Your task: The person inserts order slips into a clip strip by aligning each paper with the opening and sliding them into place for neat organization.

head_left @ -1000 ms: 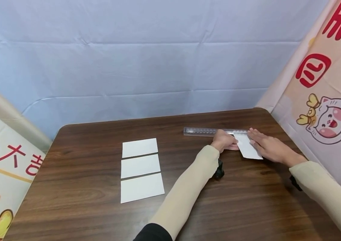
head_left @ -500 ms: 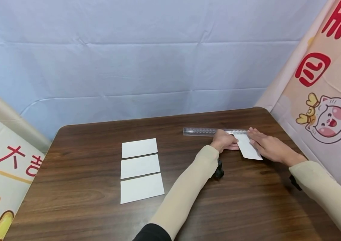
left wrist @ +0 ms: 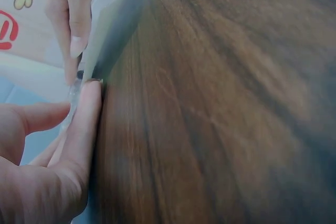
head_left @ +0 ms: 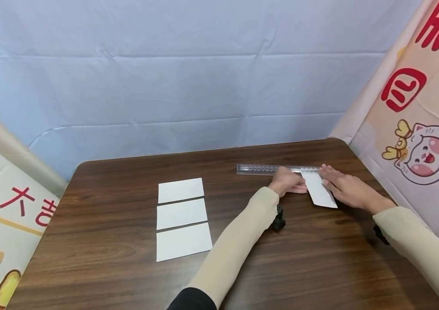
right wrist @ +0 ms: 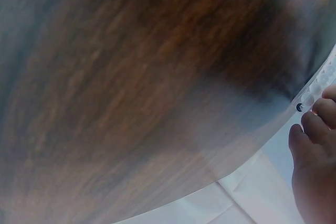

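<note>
A clear plastic ruler lies along the far right of the table, with a white strip of paper running toward me from it. My left hand rests over the ruler just left of the paper. In the left wrist view, its fingers reach straight along the tabletop to the paper's edge, the thumb standing apart. My right hand lies flat over the ruler's right end and the paper's right side, fingertips at the ruler. Hidden under the hands are parts of the ruler and paper.
Three white paper rectangles lie in a column at the left of the dark wooden table. Pale cloth hangs behind the table. Printed banners hang at both sides.
The near end of the white paper strip has shifted slightly toward me. My left forearm has moved slightly left; the right hand stays in nearly the same place.
</note>
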`<state>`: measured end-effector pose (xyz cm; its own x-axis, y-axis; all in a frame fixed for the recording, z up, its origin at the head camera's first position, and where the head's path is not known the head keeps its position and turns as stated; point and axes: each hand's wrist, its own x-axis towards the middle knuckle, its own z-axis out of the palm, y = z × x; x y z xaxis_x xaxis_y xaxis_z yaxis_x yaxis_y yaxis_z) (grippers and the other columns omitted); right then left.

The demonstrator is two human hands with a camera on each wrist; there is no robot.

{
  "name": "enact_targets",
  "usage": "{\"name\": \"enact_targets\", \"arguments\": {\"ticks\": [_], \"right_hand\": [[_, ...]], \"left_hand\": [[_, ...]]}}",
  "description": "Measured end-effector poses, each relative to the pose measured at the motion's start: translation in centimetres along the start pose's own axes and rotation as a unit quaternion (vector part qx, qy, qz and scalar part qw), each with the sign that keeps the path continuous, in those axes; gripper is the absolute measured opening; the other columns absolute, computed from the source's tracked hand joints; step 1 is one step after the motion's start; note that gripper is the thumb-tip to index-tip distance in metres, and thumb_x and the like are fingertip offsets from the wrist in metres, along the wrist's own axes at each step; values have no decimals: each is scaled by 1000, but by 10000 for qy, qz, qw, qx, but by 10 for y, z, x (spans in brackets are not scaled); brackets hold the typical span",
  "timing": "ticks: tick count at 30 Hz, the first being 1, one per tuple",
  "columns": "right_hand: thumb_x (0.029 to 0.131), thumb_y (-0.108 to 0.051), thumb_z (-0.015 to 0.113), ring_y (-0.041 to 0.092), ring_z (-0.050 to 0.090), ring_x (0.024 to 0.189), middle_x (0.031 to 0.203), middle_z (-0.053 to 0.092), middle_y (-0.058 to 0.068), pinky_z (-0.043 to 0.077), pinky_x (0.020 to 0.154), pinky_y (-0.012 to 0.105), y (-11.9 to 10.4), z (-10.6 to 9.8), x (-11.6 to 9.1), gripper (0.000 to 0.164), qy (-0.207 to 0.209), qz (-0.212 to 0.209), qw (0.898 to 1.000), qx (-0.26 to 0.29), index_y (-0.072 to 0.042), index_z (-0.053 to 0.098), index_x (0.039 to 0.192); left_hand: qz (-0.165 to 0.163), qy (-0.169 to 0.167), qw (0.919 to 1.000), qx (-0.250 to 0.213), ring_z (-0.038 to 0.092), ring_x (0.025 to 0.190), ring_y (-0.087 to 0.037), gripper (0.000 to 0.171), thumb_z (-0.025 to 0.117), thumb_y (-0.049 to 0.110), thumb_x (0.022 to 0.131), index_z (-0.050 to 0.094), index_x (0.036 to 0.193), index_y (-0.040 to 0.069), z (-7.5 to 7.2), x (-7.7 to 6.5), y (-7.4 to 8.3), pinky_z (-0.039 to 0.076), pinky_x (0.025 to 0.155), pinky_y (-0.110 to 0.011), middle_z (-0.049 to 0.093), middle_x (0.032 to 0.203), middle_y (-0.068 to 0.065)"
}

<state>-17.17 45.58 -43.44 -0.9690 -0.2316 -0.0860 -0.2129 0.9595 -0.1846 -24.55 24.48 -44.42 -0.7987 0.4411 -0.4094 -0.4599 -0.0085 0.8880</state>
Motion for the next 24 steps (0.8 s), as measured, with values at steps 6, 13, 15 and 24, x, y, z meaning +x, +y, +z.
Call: {"name": "enact_targets", "arguments": {"ticks": [6,13,15,24], "right_hand": [[115,-34,42,53,33,154,167,29,33,34,120,71,-1,0,0,59,60,-18,10000,20,2,36,162],[115,-35,42,53,31,155,168,27,32,33,122,71,-2,1,1,60,-22,83,10000,39,2,35,162],[115,-35,41,53,30,155,168,27,32,32,122,71,-2,2,1,60,-47,124,9999,40,3,35,161],[115,-35,43,52,34,153,167,31,32,36,119,71,-2,1,1,59,49,7,10000,3,3,39,160]], "left_hand": [[143,-211,9993,279,75,106,-45,9,68,-5,97,71,99,-13,-11,-6,4,66,91,-47,76,101,-33],[658,-737,9899,1013,74,109,-47,18,67,-3,99,74,111,-14,-29,-17,13,63,97,-52,76,111,-32],[882,-864,9845,1247,73,110,-47,18,67,-4,98,75,111,-14,-36,-21,18,63,98,-53,76,115,-30],[1690,-661,9287,3233,76,100,-28,24,77,30,98,82,109,9,-69,-33,35,67,84,-37,75,121,-6]]}}
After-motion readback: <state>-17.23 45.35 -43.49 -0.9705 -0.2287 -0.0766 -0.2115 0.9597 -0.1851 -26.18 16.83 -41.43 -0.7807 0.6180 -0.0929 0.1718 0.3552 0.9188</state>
